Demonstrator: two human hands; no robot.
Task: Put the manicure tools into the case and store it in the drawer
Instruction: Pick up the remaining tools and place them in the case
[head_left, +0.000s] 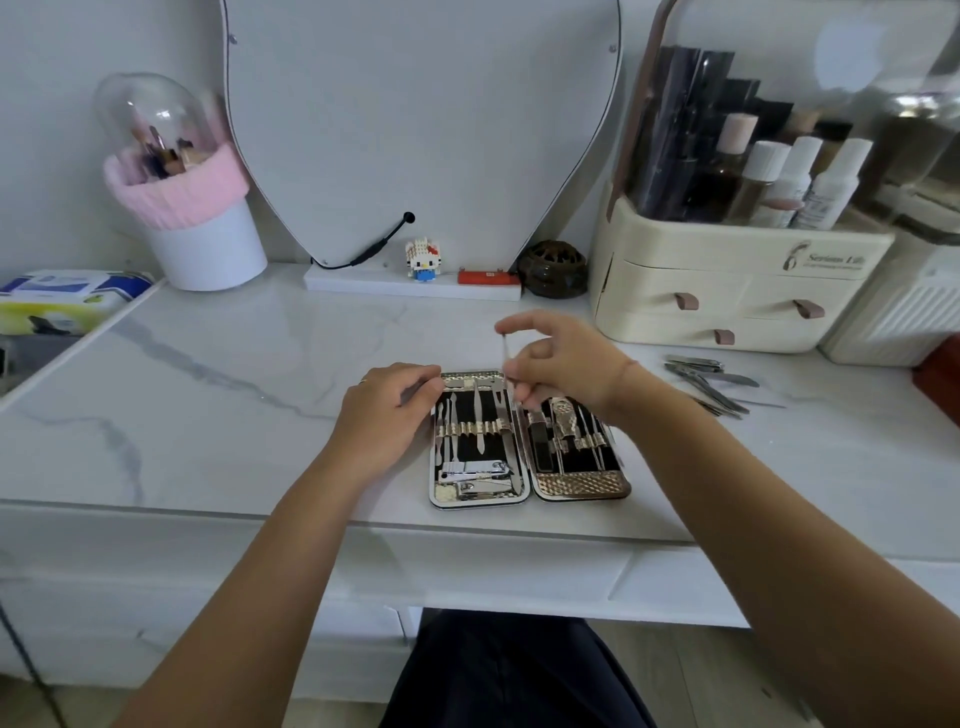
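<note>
Filling case (582, 486): our right hand (563, 364) pinched a pick (504, 356), left hand (387, 410) gripped its edge; tools (709, 383) waited on desk (249, 415), stowing undone.

A glossy, marble-look counter (218, 395), white with grey veining, carries an open case (582, 486) with a matt black lining and shiny, gold-toned straps and embossed trim; its rows of tools and the slender tool (505, 358) above it are all bright polished metal. The loose tools (711, 384) to the right show a duller steel sheen, and behind them stands an organiser (675, 291) of smooth cream plastic with brown leather-like pulls under a clear glossy dome. At far left a smooth white brush holder (208, 254) wears a pink ribbed knit cuff (176, 197) beneath its own transparent dome.
</note>
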